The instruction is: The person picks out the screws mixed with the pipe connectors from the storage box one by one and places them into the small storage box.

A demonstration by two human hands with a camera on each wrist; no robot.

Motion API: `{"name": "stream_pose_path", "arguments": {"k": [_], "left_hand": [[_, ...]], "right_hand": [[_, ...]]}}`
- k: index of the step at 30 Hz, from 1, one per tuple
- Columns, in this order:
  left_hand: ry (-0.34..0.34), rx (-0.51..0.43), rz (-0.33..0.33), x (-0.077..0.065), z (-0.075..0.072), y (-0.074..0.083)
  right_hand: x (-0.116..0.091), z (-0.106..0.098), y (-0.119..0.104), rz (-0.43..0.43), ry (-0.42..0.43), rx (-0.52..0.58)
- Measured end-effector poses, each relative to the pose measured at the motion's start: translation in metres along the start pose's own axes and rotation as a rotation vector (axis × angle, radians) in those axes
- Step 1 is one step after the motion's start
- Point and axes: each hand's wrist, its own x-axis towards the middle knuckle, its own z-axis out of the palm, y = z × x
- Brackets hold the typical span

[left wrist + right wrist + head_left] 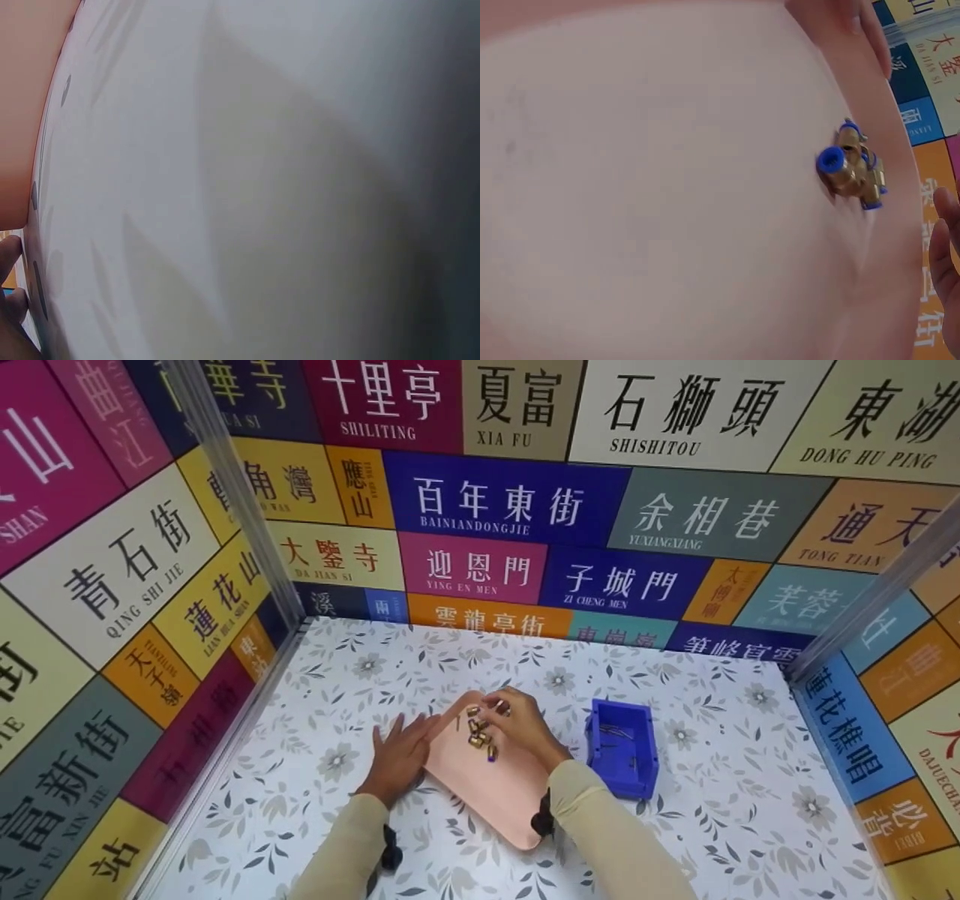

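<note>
A pink tray (484, 795) lies at a slant on the table. Near its far end is a cluster of small brass push-fit fittings (478, 733) with blue ends, seen closer as fittings (851, 169) in the right wrist view. Over the tray's far end, my right hand (521, 724) pinches a small brass fitting (504, 707), partly hidden by the fingers. My left hand (401, 754) has its fingers spread, their tips at the tray's left edge. The left wrist view catches only some fingers (11, 277) below the tray (19, 112).
Right of the tray stands a blue bin (651, 750) with several thin metal pieces in it. A floral cloth (330, 817) covers the table. Panels with printed signs (510, 495) rise at the back and both sides.
</note>
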Motion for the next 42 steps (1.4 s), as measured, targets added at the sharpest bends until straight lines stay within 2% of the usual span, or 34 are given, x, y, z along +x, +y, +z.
{"name": "stream_pose_path", "arguments": {"k": [7,12,19,26,32,37,42], "left_hand": [[-0.031,-0.047,-0.042,0.0,0.001,0.0],[-0.036,-0.062,-0.056,-0.001,0.0,0.002],[-0.027,-0.047,-0.034,0.0,-0.002,0.003],[-0.01,-0.032,0.014,0.001,0.0,0.001],[-0.008,-0.007,0.01,0.001,-0.001,0.001],[0.003,0.005,-0.008,0.002,-0.001,0.001],[0.001,0.005,-0.022,0.003,-0.001,0.0]], "right_hand": [[0.004,0.016,0.0,-0.014,-0.091,-0.062],[0.007,0.025,-0.001,-0.026,-0.161,-0.058],[0.012,0.036,0.0,-0.099,-0.176,-0.144],[0.011,0.042,0.008,-0.132,-0.235,-0.232],[0.008,0.045,0.011,-0.17,-0.218,-0.322],[0.007,0.048,0.013,-0.125,-0.221,-0.331],[0.008,0.051,0.013,-0.083,-0.23,-0.418]]}}
